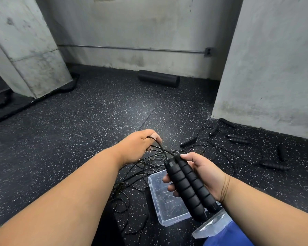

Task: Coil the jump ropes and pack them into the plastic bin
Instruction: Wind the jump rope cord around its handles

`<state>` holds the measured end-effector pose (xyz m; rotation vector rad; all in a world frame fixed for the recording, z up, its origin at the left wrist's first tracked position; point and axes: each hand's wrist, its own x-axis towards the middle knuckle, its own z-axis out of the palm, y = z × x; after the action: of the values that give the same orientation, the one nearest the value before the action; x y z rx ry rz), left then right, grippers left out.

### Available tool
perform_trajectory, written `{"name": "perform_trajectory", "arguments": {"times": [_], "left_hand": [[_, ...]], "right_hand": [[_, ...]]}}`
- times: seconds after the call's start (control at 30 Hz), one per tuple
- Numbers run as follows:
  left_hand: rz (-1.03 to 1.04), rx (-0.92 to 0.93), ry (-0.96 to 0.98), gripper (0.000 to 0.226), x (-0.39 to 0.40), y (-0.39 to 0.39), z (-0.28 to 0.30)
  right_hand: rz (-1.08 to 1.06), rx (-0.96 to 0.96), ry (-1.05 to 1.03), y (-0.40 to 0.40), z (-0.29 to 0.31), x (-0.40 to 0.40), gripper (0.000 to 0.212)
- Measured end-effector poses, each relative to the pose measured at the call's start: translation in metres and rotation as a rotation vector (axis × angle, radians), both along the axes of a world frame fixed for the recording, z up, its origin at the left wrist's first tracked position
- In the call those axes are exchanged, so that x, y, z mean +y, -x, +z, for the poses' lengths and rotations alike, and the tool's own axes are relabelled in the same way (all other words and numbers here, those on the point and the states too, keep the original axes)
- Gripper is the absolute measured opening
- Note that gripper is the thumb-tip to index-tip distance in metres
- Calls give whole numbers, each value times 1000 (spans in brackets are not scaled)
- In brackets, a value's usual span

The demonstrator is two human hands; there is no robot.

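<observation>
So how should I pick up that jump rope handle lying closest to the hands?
Grab the handle around its ribbed foam middle, coming from above. It lies flat on the floor with open space beside it, and the ridges should stop slipping. Avoid the thin cord.

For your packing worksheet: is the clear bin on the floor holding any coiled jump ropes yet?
No. The bin shows a bare clear bottom with no coiled rope inside; the right hand holds two handles above it.
</observation>
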<state>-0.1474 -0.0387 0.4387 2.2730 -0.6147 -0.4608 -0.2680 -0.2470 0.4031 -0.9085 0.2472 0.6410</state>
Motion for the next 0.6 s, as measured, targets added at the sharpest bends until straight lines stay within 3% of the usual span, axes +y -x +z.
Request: {"name": "perform_trajectory", "arguments": {"times": [0.13, 0.27, 0.4, 0.6], "left_hand": [[11, 2, -28, 32, -2, -1, -4], [40, 0, -41, 31, 1, -3, -9], [56, -28, -89, 31, 4, -3, -8], [14, 55, -77, 23, 5, 0, -3]], "right_hand": [[107, -34, -55, 3, 2, -3, 47], [170, -166, -79, 6, 1, -9, 70], [169, -199, -1, 3, 1, -11, 73], [191, -197, 174, 0, 1, -16, 44]]}}
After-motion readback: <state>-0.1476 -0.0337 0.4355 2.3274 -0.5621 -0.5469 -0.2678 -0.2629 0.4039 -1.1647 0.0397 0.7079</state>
